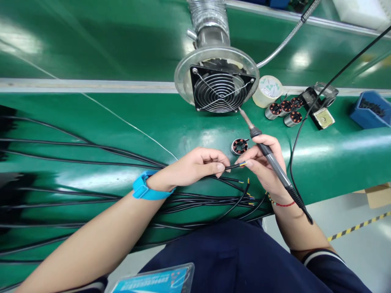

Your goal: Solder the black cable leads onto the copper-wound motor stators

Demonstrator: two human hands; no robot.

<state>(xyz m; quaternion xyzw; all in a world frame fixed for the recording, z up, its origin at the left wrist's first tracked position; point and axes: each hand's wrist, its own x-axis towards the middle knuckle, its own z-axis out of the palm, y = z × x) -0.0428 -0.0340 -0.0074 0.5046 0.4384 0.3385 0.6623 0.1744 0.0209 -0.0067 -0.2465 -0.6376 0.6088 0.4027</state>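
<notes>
My left hand pinches a black cable near its stripped end, where coloured wire tips show. My right hand is closed round a soldering iron, whose tip points up and left toward the fan; its fingertips also touch the cable's wire tips. A small round motor stator with copper windings lies on the green bench just above the hands. Several more black cables fan out across the bench to the left, their stripped ends gathered below my hands. A blue strap circles my left wrist.
A fume extractor with a black fan grille stands behind the hands. To its right are a tape roll, several more stators, an iron stand with sponge and a blue parts bin. The iron's cord loops over the bench edge.
</notes>
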